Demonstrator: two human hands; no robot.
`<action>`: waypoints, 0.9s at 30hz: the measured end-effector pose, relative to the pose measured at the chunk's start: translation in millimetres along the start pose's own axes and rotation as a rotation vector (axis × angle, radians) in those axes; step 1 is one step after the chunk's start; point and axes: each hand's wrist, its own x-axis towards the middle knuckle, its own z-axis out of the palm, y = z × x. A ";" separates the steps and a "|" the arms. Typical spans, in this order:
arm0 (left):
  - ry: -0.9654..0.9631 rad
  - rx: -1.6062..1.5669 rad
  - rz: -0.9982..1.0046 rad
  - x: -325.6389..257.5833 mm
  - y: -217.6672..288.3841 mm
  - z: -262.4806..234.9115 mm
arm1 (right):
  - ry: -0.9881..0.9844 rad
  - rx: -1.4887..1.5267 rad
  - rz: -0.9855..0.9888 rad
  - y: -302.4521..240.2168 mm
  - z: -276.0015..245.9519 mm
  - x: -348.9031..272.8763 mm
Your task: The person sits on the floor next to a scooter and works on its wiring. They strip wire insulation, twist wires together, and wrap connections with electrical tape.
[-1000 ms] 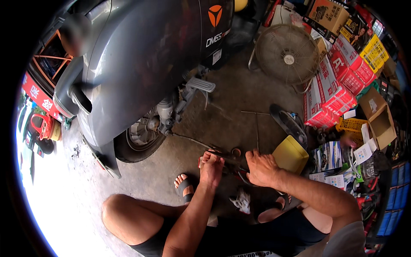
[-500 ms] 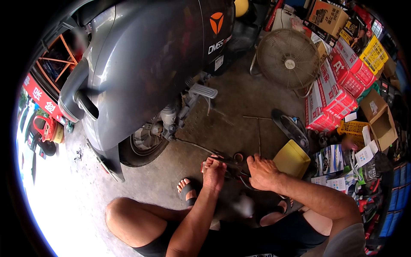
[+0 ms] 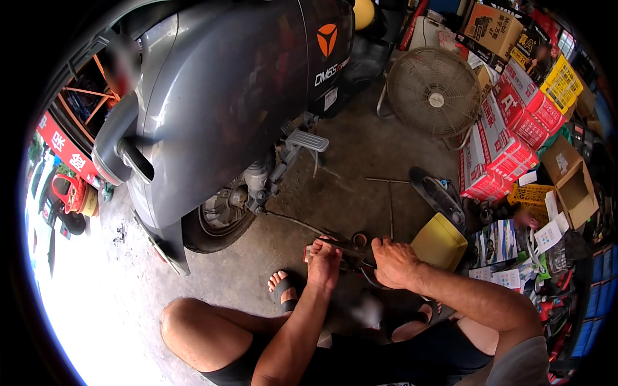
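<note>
in the head view the person squats on a grey concrete floor (image 3: 360, 161), bare knees at the near edge and a foot in a dark sandal (image 3: 281, 287) just left of the hands. the left hand (image 3: 324, 264) is curled shut around one end of a dark metal long-handled tool (image 3: 351, 249), whose red-tipped handle shows just left of the knuckles. the right hand (image 3: 394, 262) is closed in a fist over the other part of the same tool, knuckles up, just beside the left hand; both grips are narrow and wrapped on the tool. what the tool bites on is hidden between the hands. a thin dark cable (image 3: 293, 220) runs along the floor from the hands toward the rear wheel (image 3: 219, 219) of a large grey scooter (image 3: 225, 103) that fills the far left of the floor. a small round dark part (image 3: 360, 240) lies on the floor just beyond the hands. a thin metal t-shaped rod (image 3: 390, 202) lies farther out. to the right of the right hand sits a flat yellow plastic container (image 3: 440, 241), near a black sandal-like object (image 3: 438, 193). at the far right edge of the floor stand a round beige floor fan (image 3: 435, 91) and stacked red and white cardboard boxes (image 3: 502, 141).
</note>
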 end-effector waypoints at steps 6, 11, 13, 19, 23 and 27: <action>-0.012 0.008 0.008 -0.5 -2.2 1.6 | 0.037 -0.022 -0.016 3.1 5.4 0.4; 0.008 0.007 0.004 -0.3 -1.8 2.2 | 0.035 -0.012 -0.014 2.9 7.5 1.7; 0.010 0.007 0.004 0.1 -1.6 4.0 | 0.063 -0.007 -0.029 4.5 7.4 2.1; 0.055 -0.002 0.018 -2.2 -1.8 9.5 | 0.060 0.029 -0.005 1.7 4.2 -0.8; 0.085 0.040 0.022 -2.2 -1.6 5.9 | -0.074 0.005 0.060 -4.6 -3.2 0.5; 0.072 0.067 0.024 -1.2 -4.2 3.3 | -0.082 0.003 0.074 -3.3 -0.5 0.8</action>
